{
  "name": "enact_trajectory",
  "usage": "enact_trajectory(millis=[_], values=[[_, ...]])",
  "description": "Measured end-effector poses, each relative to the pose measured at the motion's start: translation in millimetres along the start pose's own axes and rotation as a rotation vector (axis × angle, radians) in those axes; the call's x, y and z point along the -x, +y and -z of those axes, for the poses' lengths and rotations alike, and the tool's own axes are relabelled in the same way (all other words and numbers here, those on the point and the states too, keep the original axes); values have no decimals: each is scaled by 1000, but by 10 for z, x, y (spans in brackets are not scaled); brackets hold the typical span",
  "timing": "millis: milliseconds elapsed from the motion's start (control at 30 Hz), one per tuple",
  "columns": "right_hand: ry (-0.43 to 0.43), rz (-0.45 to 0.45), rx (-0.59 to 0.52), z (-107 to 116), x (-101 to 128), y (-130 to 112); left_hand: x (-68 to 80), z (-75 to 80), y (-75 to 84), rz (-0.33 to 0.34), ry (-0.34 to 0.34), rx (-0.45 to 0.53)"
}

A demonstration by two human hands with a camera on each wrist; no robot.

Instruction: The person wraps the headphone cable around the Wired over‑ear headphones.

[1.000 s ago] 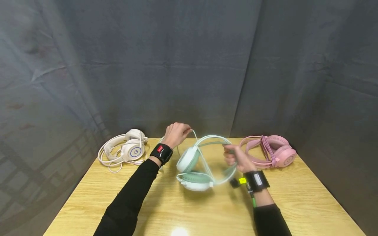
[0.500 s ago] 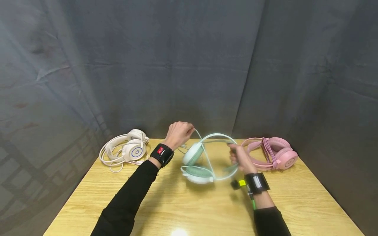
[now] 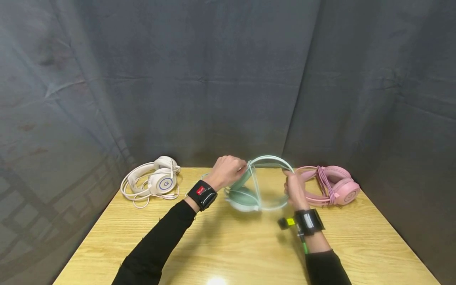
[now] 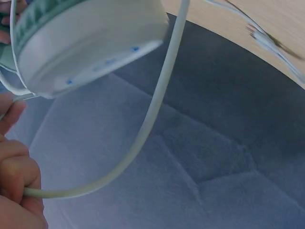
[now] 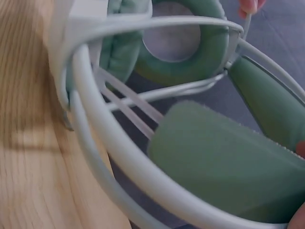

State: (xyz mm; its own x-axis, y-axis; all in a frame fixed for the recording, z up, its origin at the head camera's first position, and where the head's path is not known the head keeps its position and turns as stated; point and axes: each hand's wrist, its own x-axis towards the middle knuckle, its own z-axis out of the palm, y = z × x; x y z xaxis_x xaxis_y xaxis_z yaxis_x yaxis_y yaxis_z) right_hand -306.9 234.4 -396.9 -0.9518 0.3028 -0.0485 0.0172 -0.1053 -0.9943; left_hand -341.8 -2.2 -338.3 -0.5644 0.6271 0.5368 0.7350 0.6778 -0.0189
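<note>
A pair of white and mint-green headphones [image 3: 244, 198] is held up over the table in the head view, ear cups to the left and headband to the right. My right hand [image 3: 295, 190] grips the headband, next to its green padded strap [image 5: 205, 157]. Close by the upper ear cup is my left hand [image 3: 228, 171], pinching the headphones' pale cable [image 4: 143, 136], which hangs in a long curve in the left wrist view. Strands of the cable cross the headphones between the ear cups and the headband. My left fingers partly hide the upper cup in the head view.
White headphones [image 3: 160, 183] with a loosely looped cable lie at the table's back left. Pink headphones [image 3: 343, 189], their cable bundled round the headband, lie at the back right. A grey cloth [image 3: 199, 79] hangs behind the wooden table [image 3: 235, 249].
My left hand has moved right with the cable, up to the headphones' upper ear cup. The headphones and my right hand have shifted slightly right and away from me.
</note>
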Motion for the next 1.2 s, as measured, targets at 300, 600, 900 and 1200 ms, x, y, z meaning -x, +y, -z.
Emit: enact_trajectory(millis=[300, 600, 900, 1200], values=[[200, 96, -91, -32, 10, -24, 74, -11, 105, -33, -19, 46], [276, 172, -277, -33, -73, 15, 260, -91, 222, -66, -28, 61], [284, 99, -461, 1, -65, 0, 312, -256, 411, -139, -1, 3], [261, 24, -606, 48, -70, 9, 421, -443, 606, -193, -62, -30]])
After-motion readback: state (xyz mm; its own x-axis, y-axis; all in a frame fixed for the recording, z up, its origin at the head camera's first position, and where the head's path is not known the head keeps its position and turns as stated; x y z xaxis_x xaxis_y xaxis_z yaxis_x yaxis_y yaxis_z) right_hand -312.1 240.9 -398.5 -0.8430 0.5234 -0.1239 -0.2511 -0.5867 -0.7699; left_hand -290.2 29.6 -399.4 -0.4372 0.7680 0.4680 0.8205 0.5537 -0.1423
